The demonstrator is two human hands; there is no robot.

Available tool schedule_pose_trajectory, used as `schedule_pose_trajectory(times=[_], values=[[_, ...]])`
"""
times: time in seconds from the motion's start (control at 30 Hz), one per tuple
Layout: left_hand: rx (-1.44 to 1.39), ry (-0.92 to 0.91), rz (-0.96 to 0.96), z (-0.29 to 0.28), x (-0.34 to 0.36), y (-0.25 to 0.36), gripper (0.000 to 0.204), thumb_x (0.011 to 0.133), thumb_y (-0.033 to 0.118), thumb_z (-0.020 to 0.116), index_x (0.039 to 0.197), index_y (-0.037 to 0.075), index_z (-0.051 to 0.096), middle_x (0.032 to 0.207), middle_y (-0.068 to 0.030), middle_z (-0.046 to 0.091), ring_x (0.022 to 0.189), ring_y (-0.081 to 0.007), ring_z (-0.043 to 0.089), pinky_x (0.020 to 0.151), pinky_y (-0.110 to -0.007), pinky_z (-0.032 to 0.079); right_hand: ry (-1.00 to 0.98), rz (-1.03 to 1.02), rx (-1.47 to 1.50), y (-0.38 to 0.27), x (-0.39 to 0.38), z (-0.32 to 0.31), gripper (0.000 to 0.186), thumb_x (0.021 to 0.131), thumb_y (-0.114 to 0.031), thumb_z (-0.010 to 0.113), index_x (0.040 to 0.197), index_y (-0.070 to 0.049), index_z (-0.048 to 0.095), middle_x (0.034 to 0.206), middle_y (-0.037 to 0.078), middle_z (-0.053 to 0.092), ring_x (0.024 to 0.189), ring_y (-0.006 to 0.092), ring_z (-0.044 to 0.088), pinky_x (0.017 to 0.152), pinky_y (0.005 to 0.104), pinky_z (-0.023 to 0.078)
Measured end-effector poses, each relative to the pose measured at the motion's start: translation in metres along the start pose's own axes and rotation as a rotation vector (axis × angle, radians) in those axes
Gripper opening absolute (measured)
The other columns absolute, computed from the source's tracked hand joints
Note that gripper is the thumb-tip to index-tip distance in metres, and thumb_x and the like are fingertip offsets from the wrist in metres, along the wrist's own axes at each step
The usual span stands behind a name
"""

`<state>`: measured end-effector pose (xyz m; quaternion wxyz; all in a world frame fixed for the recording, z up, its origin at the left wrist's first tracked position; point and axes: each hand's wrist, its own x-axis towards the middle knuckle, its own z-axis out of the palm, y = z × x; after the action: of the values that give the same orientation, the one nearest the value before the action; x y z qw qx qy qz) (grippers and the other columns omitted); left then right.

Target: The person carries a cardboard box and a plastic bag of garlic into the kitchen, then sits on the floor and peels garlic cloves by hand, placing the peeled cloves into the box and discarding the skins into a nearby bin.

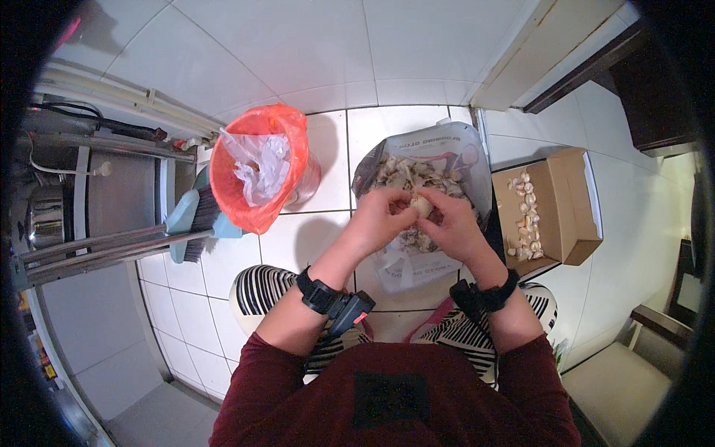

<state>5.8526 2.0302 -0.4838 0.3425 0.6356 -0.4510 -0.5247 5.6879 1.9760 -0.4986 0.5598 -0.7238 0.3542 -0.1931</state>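
A pale garlic bulb (422, 206) is pinched between the fingertips of my two hands. My left hand (383, 214) grips its left side, and my right hand (453, 223) grips its right side. Both are closed, and the fingers cover part of the bulb. Directly beneath them a greyish plastic bag (413, 273) stands spread on the floor. Dry garlic skins (402, 173) fill it; whether whole bulbs lie among them I cannot tell. Close to my right hand, several garlic cloves (529, 212) lie in an open cardboard box (555, 190).
A bin (299, 167) lined with a red bag holds crumpled white plastic, to the left. Beside it are a broom (201, 216) and a metal rack (82, 253). A tiled wall (313, 45) rises at the far side. At the lower right stands a beige-seated chair (618, 384).
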Motion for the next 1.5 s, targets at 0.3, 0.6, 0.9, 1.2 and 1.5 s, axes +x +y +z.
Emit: schedule_pose_trajectory(times=[0.3, 0.6, 0.9, 1.2, 1.5], values=[[0.344, 0.180, 0.034, 0.009, -0.009, -0.004, 0.019, 0.079, 0.011, 0.056, 0.086, -0.005, 0.061, 0.072, -0.0131, 0.063, 0.065, -0.0166, 0.062, 0.059, -0.029, 0.049, -0.002, -0.099, -0.089, -0.013, -0.010, 0.006, 0.038, 0.073, -0.011, 0.068, 0.108, -0.002, 0.056, 0.084, 0.017, 0.062, 0.069, 0.0225, 0.064, 0.062, 0.0301, 0.050], [-0.742, 0.011, -0.216, -0.010, -0.005, 0.012, 0.011, 0.080, 0.013, 0.057, 0.085, 0.004, 0.056, 0.071, -0.0005, 0.055, 0.059, -0.0101, 0.051, 0.050, -0.023, 0.045, 0.018, 0.179, 0.525, -0.001, 0.000, 0.000, 0.036, 0.081, -0.007, 0.062, 0.115, -0.002, 0.050, 0.095, 0.002, 0.057, 0.080, 0.0076, 0.055, 0.067, 0.0214, 0.047], [-0.344, -0.051, -0.089, 0.000, -0.005, 0.011, 0.022, 0.081, 0.021, 0.067, 0.090, 0.005, 0.056, 0.071, 0.0014, 0.053, 0.058, -0.0047, 0.047, 0.047, -0.019, 0.038, -0.049, 0.084, 0.488, -0.003, 0.001, -0.007, 0.035, 0.086, -0.011, 0.057, 0.119, -0.003, 0.051, 0.095, 0.001, 0.057, 0.081, 0.0068, 0.052, 0.071, 0.0215, 0.045], [0.051, 0.068, 0.142, 0.004, -0.001, 0.006, 0.016, 0.082, 0.016, 0.063, 0.087, 0.002, 0.057, 0.067, -0.0003, 0.053, 0.057, -0.0065, 0.047, 0.049, -0.022, 0.039, -0.024, 0.054, 0.445, 0.005, -0.001, 0.001, 0.034, 0.089, -0.017, 0.054, 0.119, -0.001, 0.052, 0.100, 0.002, 0.059, 0.084, 0.0083, 0.053, 0.073, 0.0227, 0.045], [-0.809, -0.021, -0.072, 0.001, -0.001, 0.007, 0.007, 0.085, 0.010, 0.055, 0.090, 0.005, 0.057, 0.069, 0.0002, 0.053, 0.057, -0.0057, 0.049, 0.045, -0.019, 0.038, -0.047, 0.139, 0.735, -0.003, -0.002, -0.004, 0.032, 0.089, -0.017, 0.055, 0.116, 0.000, 0.051, 0.100, 0.002, 0.059, 0.085, 0.0076, 0.055, 0.071, 0.0215, 0.047]])
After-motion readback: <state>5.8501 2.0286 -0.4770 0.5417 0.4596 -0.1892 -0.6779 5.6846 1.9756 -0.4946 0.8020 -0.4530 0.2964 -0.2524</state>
